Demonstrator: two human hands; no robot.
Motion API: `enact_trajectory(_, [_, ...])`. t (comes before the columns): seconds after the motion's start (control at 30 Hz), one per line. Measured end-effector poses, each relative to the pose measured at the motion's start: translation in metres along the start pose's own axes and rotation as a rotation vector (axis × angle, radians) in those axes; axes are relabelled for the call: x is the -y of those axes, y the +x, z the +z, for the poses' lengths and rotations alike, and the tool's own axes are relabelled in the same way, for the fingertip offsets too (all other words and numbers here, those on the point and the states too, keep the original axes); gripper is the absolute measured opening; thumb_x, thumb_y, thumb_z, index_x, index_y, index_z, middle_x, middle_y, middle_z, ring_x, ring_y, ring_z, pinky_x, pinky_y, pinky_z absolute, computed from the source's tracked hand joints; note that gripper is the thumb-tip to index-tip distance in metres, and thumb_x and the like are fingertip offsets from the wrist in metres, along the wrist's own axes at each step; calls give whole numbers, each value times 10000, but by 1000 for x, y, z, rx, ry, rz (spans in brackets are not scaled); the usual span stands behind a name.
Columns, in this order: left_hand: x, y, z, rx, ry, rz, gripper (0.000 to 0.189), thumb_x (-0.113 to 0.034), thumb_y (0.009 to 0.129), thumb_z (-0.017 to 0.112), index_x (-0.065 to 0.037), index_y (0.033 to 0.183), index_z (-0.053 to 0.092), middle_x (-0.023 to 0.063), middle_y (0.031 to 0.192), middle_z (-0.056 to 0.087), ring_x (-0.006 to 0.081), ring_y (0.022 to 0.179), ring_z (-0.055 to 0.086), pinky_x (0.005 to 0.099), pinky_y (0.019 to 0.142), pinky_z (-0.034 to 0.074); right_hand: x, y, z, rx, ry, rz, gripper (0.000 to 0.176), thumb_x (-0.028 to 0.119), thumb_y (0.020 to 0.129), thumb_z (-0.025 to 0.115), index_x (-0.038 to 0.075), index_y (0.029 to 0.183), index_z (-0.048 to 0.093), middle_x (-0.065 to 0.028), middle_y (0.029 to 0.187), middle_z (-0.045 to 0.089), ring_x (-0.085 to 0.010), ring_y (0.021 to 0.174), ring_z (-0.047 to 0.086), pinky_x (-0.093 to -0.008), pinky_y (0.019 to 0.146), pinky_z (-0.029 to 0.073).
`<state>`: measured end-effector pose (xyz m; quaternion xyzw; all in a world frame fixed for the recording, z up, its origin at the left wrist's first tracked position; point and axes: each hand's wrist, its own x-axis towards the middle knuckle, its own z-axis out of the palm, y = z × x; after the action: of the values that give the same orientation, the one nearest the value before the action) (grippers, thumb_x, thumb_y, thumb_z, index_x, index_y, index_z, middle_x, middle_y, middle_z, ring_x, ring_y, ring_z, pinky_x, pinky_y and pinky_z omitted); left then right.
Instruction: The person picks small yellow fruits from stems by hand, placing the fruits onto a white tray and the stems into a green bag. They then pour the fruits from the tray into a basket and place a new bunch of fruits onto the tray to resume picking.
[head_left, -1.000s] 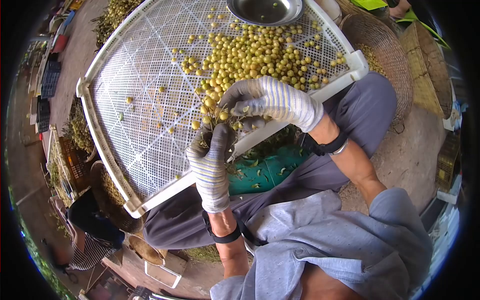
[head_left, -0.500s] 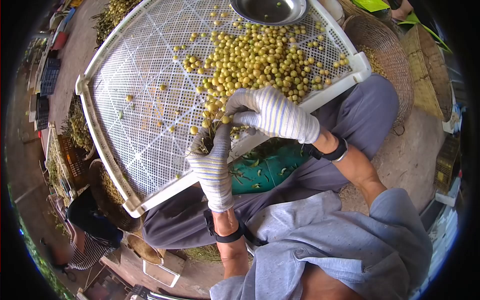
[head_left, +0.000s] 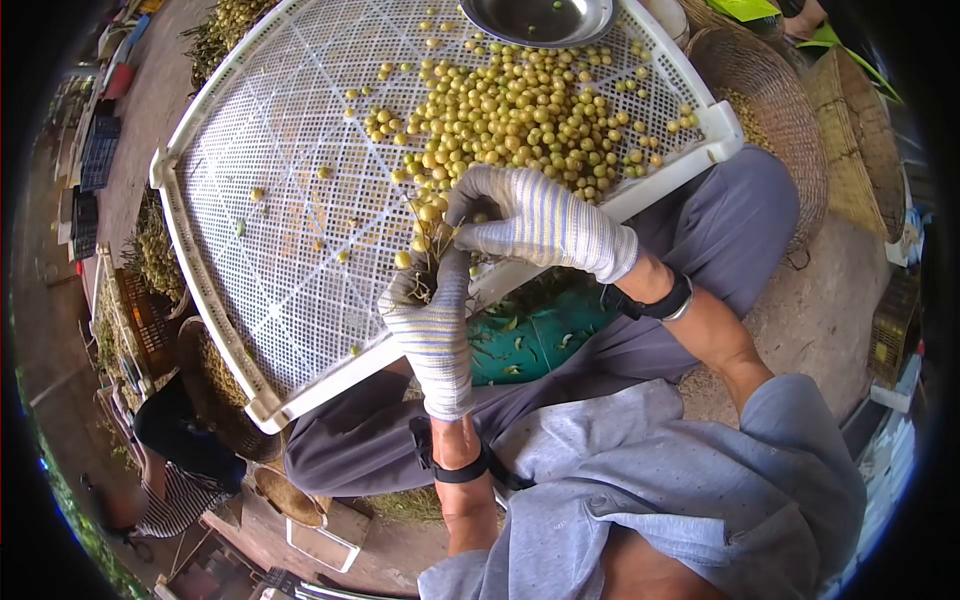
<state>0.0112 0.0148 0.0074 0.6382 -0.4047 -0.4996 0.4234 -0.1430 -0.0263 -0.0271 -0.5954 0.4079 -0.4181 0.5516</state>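
My left hand (head_left: 430,310), in a striped glove with grey fingertips, is closed on a bunch of thin stems (head_left: 424,280) that carry a few round yellow fruits. My right hand (head_left: 535,220), gloved alike, pinches at the top of this bunch; what lies between its fingertips is partly hidden. Both hands are over the front edge of a white perforated tray (head_left: 270,330). Just beyond them lies a heap of small yellow-green round fruits (head_left: 520,115), with several loose ones scattered to the left.
A metal bowl (head_left: 540,25) stands at the tray's far side. Woven baskets (head_left: 775,130) stand at right. Below the tray, a green surface (head_left: 535,345) holds leaf scraps. Another person in a striped top (head_left: 180,505) is at lower left, near a fruit basket (head_left: 215,385).
Both hands have shifted slightly, the left a little to the right and the fingers of both closer together at the stems. The fruits by the bunch have moved with them.
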Motion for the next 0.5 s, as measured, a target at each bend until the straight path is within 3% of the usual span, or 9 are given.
enact_trajectory(0.07, [1,-1,2,6,-25,10,162,-61,849,667,40,974,683,7,808,661,50,703,543,219,640,437,-1,-1,1,-11,-11,-14,197,111,835,661,14,997,605,-64,819,652,-145,746,613,-282,709,505])
enact_trajectory(0.17, [-6,-3,3,16,-82,-7,173,-86,847,674,24,980,685,-13,793,640,39,685,525,202,621,421,1,-5,8,-65,170,133,170,125,873,610,4,992,604,-53,774,637,-129,701,601,-282,665,503])
enact_trajectory(0.27, [-14,-6,1,60,-164,-48,197,-117,844,686,8,996,684,-29,788,619,27,675,508,184,612,406,4,-7,-1,-56,731,337,192,166,922,544,-5,975,610,-40,740,614,-108,657,577,-283,618,493])
enact_trajectory(0.3, [-13,-5,-3,80,-153,-58,205,-127,843,689,4,1001,684,-32,791,614,24,675,504,179,611,402,2,-5,-4,-45,627,340,278,264,952,537,0,976,621,-27,710,589,-100,650,558,-281,612,480])
enact_trajectory(0.4, [-10,-5,1,97,-133,-56,228,-155,864,681,-5,1037,668,-42,770,590,17,657,477,173,582,368,-2,1,-7,-78,174,116,313,314,931,592,10,1003,621,-32,758,610,-100,698,567,-270,655,487])
enact_trajectory(0.43, [-11,-6,3,101,-94,-39,230,-165,871,678,-5,1037,664,-48,752,578,16,645,466,173,570,354,-1,1,-4,-84,231,46,375,398,902,626,35,996,642,-6,842,624,-76,819,553,-252,749,453])
enact_trajectory(0.5, [-13,-9,9,124,-38,35,220,-189,899,658,-5,1020,649,-63,712,549,13,612,441,175,545,336,-2,3,-3,-43,207,72,320,328,893,653,30,1008,637,-11,874,632,-75,838,557,-245,756,458])
